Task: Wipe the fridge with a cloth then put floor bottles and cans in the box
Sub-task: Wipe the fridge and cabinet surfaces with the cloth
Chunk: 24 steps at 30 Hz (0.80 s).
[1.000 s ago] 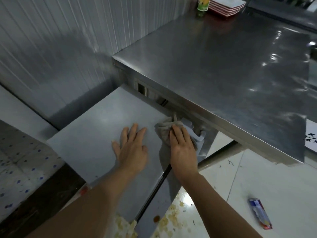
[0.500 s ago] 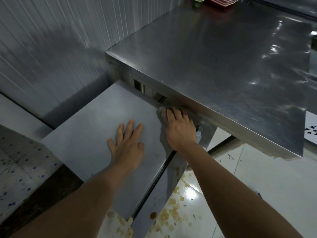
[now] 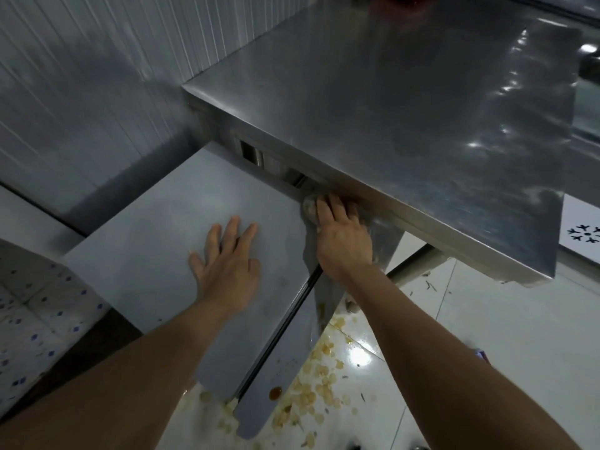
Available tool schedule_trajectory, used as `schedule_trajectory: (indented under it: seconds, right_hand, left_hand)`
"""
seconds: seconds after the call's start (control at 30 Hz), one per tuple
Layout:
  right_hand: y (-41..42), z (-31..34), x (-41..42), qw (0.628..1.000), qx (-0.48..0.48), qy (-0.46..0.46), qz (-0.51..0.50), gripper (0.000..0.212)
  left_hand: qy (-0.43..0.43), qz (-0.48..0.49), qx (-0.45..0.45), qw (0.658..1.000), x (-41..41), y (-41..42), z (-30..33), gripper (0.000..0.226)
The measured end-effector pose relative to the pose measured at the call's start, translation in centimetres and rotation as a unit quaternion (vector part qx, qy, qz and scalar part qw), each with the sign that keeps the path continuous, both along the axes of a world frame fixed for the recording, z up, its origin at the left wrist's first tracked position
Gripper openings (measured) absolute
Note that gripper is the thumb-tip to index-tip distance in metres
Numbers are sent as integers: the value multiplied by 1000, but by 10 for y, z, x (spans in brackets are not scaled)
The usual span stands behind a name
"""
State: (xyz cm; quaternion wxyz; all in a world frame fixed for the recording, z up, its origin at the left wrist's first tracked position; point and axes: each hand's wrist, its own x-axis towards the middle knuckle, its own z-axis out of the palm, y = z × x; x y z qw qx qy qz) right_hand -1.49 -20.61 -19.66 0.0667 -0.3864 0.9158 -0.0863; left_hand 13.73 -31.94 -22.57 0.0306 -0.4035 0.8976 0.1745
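The grey fridge [image 3: 156, 241] has a flat top that fills the lower left of the view. My left hand [image 3: 227, 264] lies flat on that top, fingers spread, holding nothing. My right hand [image 3: 341, 235] presses a crumpled grey cloth [image 3: 308, 207] against the fridge's far right corner, right under the edge of the steel table. Most of the cloth is hidden beneath my fingers. Only a sliver of a small packet [image 3: 480, 354] on the floor shows past my right forearm.
A steel table [image 3: 406, 102] overhangs the fridge's right side; its leg [image 3: 418, 264] stands on white floor tiles. Spilled food scraps [image 3: 311, 394] and a brown spot [image 3: 275, 393] lie on the floor beside the fridge. A ribbed wall panel [image 3: 81, 76] is at the left.
My right hand has slid the cloth away from me along the fridge's right edge, up under the table's rim. My left hand stayed flat on top. The view has tipped down.
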Motion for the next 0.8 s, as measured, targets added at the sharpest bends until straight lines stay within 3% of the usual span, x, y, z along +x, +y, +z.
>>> schedule_trajectory:
  seconds: [0.2, 0.43, 0.63, 0.8]
  right_hand:
    - [45, -8, 24, 995, -47, 18, -90, 50]
    - [25, -7, 24, 976, -83, -51, -193, 57]
    - [60, -13, 90, 991, -116, -37, -63, 60]
    - [79, -18, 121, 998, -56, -6, 20, 61]
  left_hand:
    - [-5, -3, 10, 1000, 1, 0, 3, 60]
    - [-2, -5, 10, 1000, -1, -1, 2, 60]
    - [21, -42, 89, 995, 11, -7, 12, 67]
    - [35, -64, 44, 996, 59, 17, 11, 67]
